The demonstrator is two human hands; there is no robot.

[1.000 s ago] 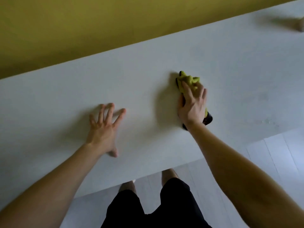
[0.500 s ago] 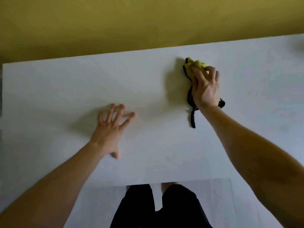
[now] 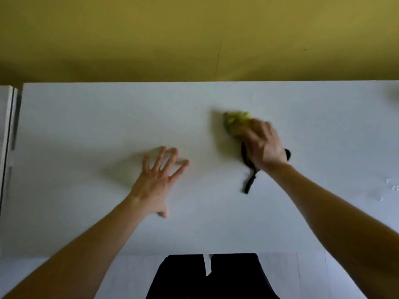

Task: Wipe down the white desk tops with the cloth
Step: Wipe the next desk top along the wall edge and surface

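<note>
At the far left, well beyond the left hand, the edge of a white cabinet stands against the end of the white desk top. The left arm reaches forward from the lower left, nearly straight. The left hand lies palm down on the desk, wide open, fingers straight and fanned apart, thumb tucked back toward the person; it holds nothing. Below and between the two arms, black shorts show past the near edge of the desk. The right arm comes in from the lower right, stretched farther than the left. The right hand is blurred, but its fingers bend down over a bunched yellow-green cloth and press it onto the desk. The cloth sticks out ahead of the fingertips, and a dark strip of it trails back from under the palm toward the wrist. Well to the right of that hand, small wet marks glint on the surface. Beyond both hands rises a yellow wall.
</note>
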